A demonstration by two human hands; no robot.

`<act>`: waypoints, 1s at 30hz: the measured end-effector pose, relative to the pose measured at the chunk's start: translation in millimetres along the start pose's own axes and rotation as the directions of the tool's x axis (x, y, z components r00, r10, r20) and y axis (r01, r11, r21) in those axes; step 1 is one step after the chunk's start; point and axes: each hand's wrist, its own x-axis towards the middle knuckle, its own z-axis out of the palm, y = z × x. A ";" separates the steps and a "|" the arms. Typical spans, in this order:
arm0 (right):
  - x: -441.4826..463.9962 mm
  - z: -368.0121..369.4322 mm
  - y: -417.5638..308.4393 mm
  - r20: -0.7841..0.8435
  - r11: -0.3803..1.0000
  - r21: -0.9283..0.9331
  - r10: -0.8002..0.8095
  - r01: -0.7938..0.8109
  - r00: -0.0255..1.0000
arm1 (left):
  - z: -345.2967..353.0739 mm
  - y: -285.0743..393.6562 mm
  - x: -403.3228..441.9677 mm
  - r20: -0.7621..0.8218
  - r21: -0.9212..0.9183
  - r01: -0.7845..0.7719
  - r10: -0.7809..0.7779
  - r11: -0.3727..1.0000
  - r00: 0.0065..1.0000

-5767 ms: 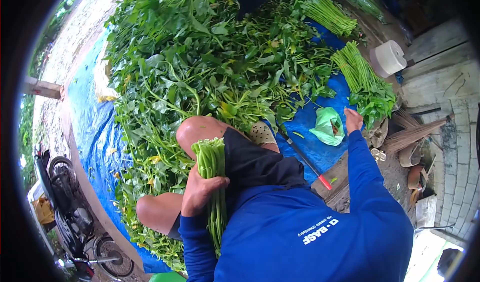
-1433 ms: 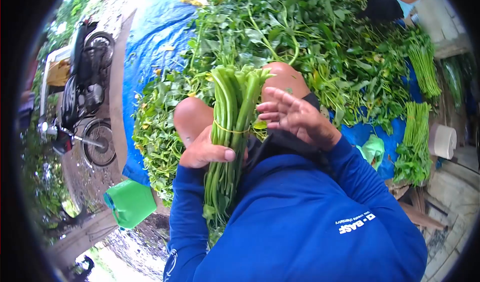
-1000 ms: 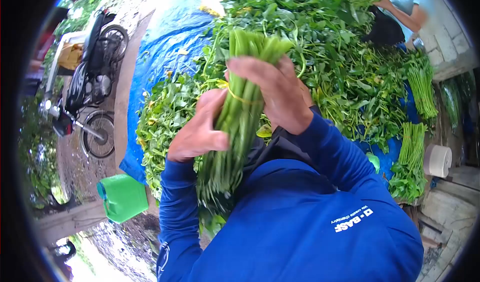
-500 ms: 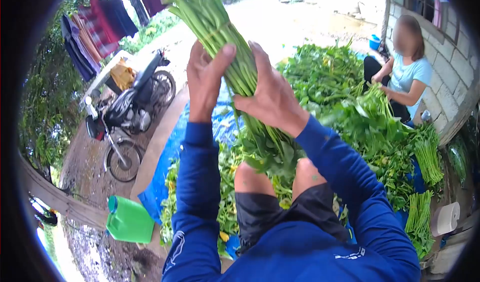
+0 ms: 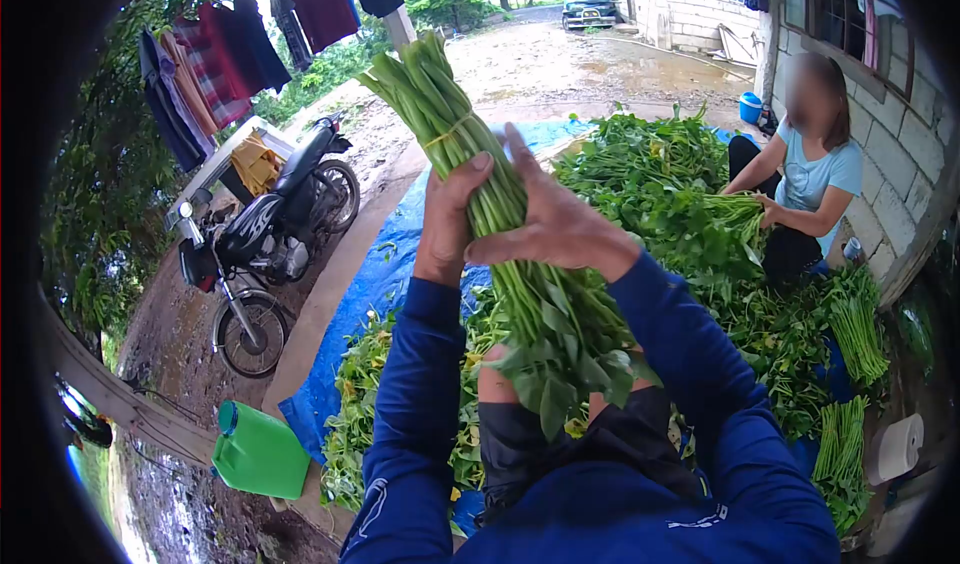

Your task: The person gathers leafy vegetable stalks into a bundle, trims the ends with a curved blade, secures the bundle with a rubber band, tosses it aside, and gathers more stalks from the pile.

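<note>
A thick bundle of leafy greens (image 5: 497,199) is held up in front of me, stem ends up and to the left, leaves hanging over my knees. A thin yellowish rubber band (image 5: 450,130) circles the stems near their cut ends. My left hand (image 5: 450,214) is closed round the bundle's left side, thumb over the stems just below the band. On the other side, my right hand (image 5: 570,219) cups the bundle with its thumb across the front; its raised fingers are partly behind the stems and slightly blurred.
Heaped loose greens (image 5: 650,164) cover the blue tarp (image 5: 375,274). Finished-looking bundles (image 5: 858,334) lie at right, near a seated person (image 5: 815,164) handling greens. A green jug (image 5: 260,451) and a motorcycle (image 5: 270,234) stand left.
The bundle and both my hands have come down a little, and its leaves hang lower. My view has shifted upward slightly. The seated person's hands have moved on their greens.
</note>
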 end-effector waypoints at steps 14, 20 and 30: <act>-23.3 -15.4 5.5 -0.256 0.855 -0.518 -0.130 -0.023 0.958 | 17.6 81.3 28.7 0.051 0.596 -0.340 0.388 0.728 0.920; -33.0 -17.4 16.9 -0.277 0.863 -0.505 -0.140 -0.020 0.951 | 11.3 101.5 29.3 0.095 0.646 -0.176 0.151 0.743 0.984; -45.9 -19.9 26.5 -0.286 0.853 -0.521 -0.177 0.002 0.942 | 5.4 102.4 29.9 0.081 0.753 -0.041 -0.030 0.657 0.996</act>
